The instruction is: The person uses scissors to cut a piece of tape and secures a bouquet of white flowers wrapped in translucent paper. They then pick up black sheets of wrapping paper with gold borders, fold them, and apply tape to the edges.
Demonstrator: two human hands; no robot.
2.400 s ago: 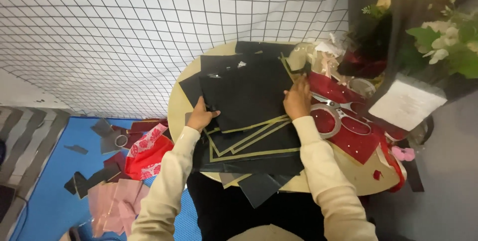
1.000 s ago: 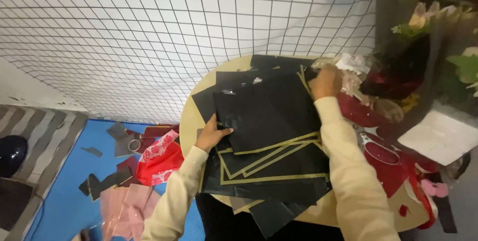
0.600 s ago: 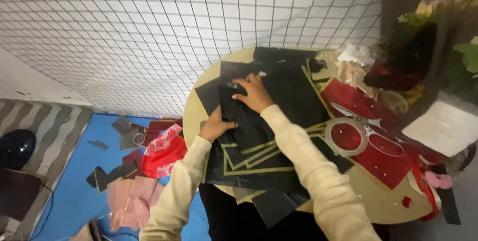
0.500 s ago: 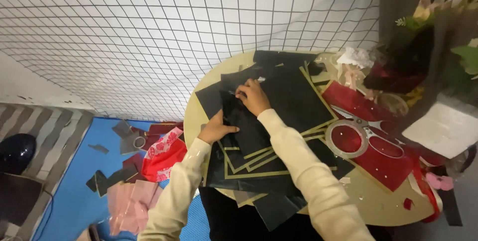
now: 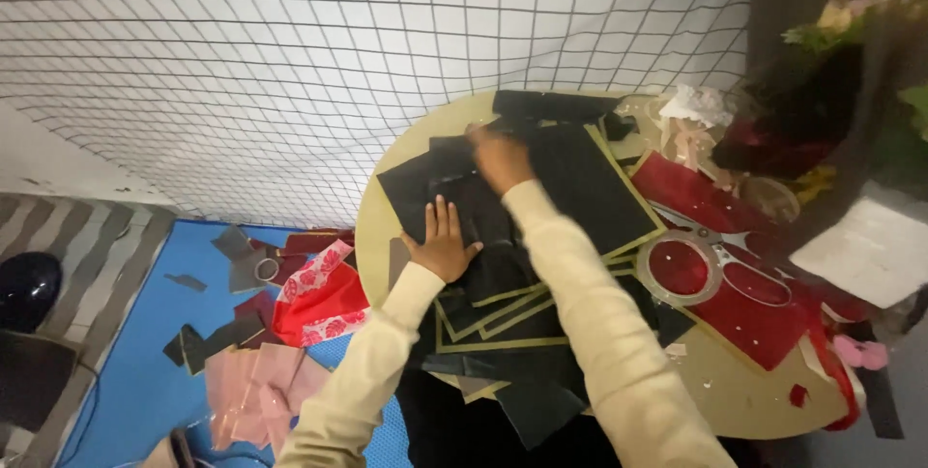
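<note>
Black, gold-edged paper sheets (image 5: 541, 236) lie fanned in an overlapping stack across the round tan table (image 5: 744, 400). The left hand (image 5: 442, 244) rests flat and open on the stack's left edge, fingers spread, grasping nothing. The right hand (image 5: 500, 157), blurred, lies on the upper sheets; whether it pinches one cannot be told. Scissors (image 5: 710, 265) lie on red paper (image 5: 744, 304) to the right.

— I'm seeing scissors (image 5: 710, 260) lying on red sheets (image 5: 744, 304), right side of the round table (image 5: 735, 395).

— And the floor?

— Blue mat (image 5: 145, 371), pink scraps (image 5: 256, 381), a red patterned bag (image 5: 319, 299). Grid-lined cloth (image 5: 290, 52) behind, flowers (image 5: 851, 14) top right.
</note>
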